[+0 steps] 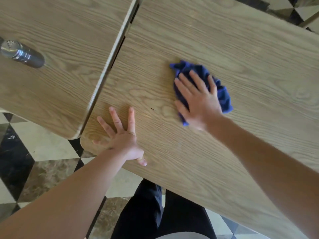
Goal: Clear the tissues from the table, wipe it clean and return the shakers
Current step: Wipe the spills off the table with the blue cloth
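My right hand (196, 97) lies flat with spread fingers on a crumpled blue cloth (222, 94), pressing it onto the wooden table (241, 57). My left hand (120, 135) rests palm down, fingers apart, on the same table near its front left corner and holds nothing. A shaker (22, 54) with a shiny perforated metal top and a dark body stands on the neighbouring wooden table (60, 31) at the far left. No tissues are in view.
A narrow gap (119, 47) separates the two tabletops. Below the table edge lies a floor of black, cream and brown tiles (34, 152). My legs in dark trousers (155, 213) stand close to the front edge.
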Action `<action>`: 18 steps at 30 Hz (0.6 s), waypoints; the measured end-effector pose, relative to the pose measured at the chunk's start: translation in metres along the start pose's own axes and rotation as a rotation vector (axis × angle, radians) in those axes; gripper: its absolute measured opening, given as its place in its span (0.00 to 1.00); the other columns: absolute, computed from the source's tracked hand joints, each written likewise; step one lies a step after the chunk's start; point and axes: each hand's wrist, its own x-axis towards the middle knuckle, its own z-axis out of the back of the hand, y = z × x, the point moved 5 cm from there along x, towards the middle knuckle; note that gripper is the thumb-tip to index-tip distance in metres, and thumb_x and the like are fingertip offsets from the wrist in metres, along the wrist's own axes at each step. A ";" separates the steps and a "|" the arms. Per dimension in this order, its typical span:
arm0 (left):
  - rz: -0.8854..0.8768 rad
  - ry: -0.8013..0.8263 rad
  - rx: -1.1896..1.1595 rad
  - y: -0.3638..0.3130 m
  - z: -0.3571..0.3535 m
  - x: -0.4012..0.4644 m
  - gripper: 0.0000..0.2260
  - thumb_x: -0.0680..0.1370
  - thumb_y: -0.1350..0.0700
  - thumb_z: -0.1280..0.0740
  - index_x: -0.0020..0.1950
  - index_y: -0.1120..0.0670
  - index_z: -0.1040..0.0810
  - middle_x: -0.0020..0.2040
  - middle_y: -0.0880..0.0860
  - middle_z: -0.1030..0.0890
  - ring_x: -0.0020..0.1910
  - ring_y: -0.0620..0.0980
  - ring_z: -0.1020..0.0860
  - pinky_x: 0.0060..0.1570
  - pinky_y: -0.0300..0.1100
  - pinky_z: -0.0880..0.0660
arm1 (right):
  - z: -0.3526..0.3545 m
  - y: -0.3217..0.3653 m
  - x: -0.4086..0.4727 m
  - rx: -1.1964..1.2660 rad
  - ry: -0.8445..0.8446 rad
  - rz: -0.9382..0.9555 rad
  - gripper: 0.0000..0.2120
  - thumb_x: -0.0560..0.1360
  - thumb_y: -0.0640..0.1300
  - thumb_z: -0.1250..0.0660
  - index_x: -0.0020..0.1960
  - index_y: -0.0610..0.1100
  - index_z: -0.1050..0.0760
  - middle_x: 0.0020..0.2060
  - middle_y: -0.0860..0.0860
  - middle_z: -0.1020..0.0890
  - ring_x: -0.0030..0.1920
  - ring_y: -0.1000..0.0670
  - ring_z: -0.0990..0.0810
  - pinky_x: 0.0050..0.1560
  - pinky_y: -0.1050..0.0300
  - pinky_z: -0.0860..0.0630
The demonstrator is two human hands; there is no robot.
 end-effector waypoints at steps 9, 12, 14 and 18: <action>-0.001 -0.012 -0.003 0.000 -0.002 0.002 0.76 0.57 0.48 0.15 0.60 0.37 0.89 0.58 0.55 0.92 0.65 0.68 0.84 0.62 0.83 0.57 | 0.016 -0.029 0.044 0.087 -0.117 -0.399 0.30 0.79 0.59 0.48 0.78 0.48 0.38 0.78 0.52 0.37 0.78 0.46 0.41 0.75 0.39 0.45; -0.003 -0.011 0.006 0.000 -0.002 0.002 0.76 0.57 0.47 0.15 0.60 0.37 0.89 0.58 0.56 0.92 0.65 0.68 0.83 0.62 0.83 0.57 | 0.009 0.025 0.018 0.085 -0.095 -0.264 0.28 0.81 0.56 0.47 0.78 0.47 0.37 0.78 0.51 0.37 0.78 0.46 0.40 0.74 0.40 0.42; 0.010 -0.017 0.022 0.000 -0.001 0.001 0.76 0.57 0.46 0.15 0.59 0.38 0.89 0.59 0.56 0.92 0.66 0.69 0.82 0.62 0.83 0.56 | -0.008 0.069 -0.023 0.089 -0.024 -0.108 0.27 0.82 0.55 0.48 0.79 0.47 0.39 0.79 0.52 0.39 0.79 0.46 0.43 0.76 0.41 0.45; 0.014 -0.020 0.043 0.000 0.002 -0.001 0.76 0.56 0.45 0.15 0.58 0.39 0.90 0.60 0.57 0.91 0.67 0.70 0.81 0.63 0.83 0.55 | -0.038 0.111 -0.132 0.052 0.107 0.104 0.26 0.82 0.54 0.47 0.79 0.51 0.39 0.78 0.54 0.38 0.79 0.48 0.43 0.77 0.42 0.48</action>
